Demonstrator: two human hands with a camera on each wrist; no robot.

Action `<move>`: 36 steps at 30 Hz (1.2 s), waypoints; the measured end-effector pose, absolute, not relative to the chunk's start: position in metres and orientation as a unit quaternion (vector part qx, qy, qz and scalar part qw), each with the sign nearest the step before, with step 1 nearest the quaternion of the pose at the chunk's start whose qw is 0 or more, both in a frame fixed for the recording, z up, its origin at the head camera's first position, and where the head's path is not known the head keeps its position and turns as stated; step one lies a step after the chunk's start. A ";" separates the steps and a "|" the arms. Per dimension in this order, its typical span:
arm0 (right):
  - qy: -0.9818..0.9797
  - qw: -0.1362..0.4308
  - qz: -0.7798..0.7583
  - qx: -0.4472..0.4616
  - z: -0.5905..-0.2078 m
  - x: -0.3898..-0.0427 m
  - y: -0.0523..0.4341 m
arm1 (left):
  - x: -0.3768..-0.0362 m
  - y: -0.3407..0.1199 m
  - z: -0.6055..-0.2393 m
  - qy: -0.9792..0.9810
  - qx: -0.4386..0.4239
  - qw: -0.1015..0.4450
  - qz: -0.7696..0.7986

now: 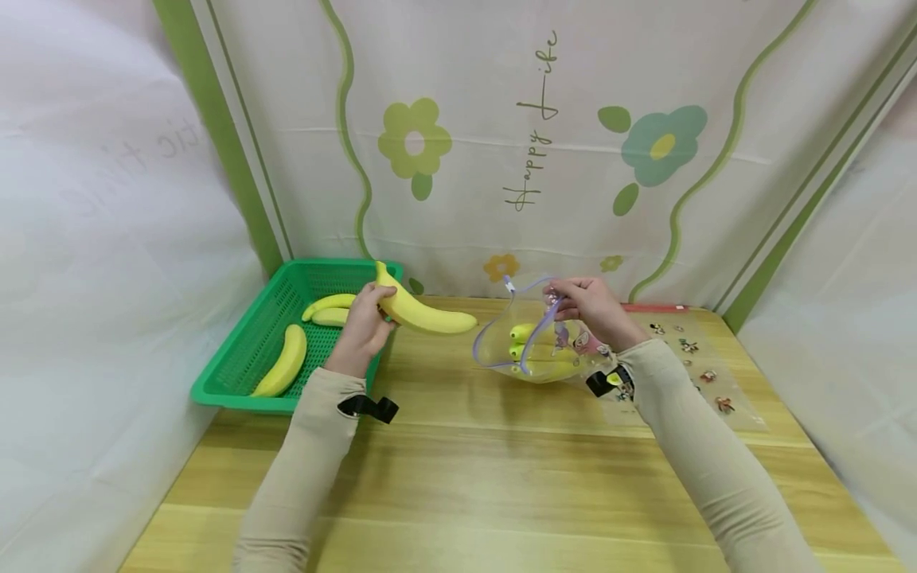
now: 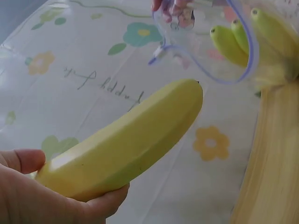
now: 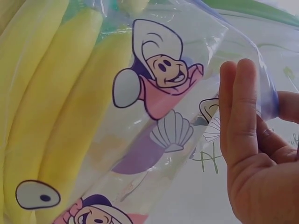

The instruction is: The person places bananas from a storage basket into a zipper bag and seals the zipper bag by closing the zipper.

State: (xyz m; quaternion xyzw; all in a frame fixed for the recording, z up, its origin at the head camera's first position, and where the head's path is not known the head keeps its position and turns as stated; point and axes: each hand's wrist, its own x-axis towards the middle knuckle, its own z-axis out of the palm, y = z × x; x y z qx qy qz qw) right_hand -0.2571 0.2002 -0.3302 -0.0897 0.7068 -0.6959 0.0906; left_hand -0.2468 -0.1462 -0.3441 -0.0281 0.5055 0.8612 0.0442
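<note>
My left hand (image 1: 364, 325) grips a yellow banana (image 1: 427, 315) by its stem end, between thumb and fingers. The banana's far tip points toward the mouth of a clear zip bag (image 1: 526, 360) with a purple rim. In the left wrist view that tip (image 2: 189, 91) is a short way from the rim. My right hand (image 1: 589, 306) pinches the upper edge of the bag and keeps its mouth spread. Several bananas (image 3: 51, 102) lie inside the bag, seen through its cartoon-printed side in the right wrist view.
A green plastic basket (image 1: 222, 374) at the left holds three bananas (image 1: 285, 362). Right of the bag, a flat clear zip bag (image 1: 745, 414) with a red slider strip (image 1: 655, 308) and small printed figures lies on the wooden table (image 1: 458, 493). Patterned curtains (image 1: 473, 159) enclose the back and sides.
</note>
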 end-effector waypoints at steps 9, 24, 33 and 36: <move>0.707 0.097 -0.696 -0.084 -0.327 -0.257 0.200 | -0.232 -0.120 -0.350 0.490 0.013 0.046 0.870; 0.723 0.119 -0.676 -0.075 -0.322 -0.260 0.202 | -0.230 -0.063 -0.364 0.446 0.062 0.004 0.893; 0.727 0.115 -0.674 -0.070 -0.323 -0.262 0.201 | -0.233 -0.039 -0.366 0.473 0.083 -0.002 0.877; 0.725 0.114 -0.675 -0.073 -0.323 -0.262 0.201 | -0.236 -0.032 -0.368 0.492 0.088 -0.008 0.866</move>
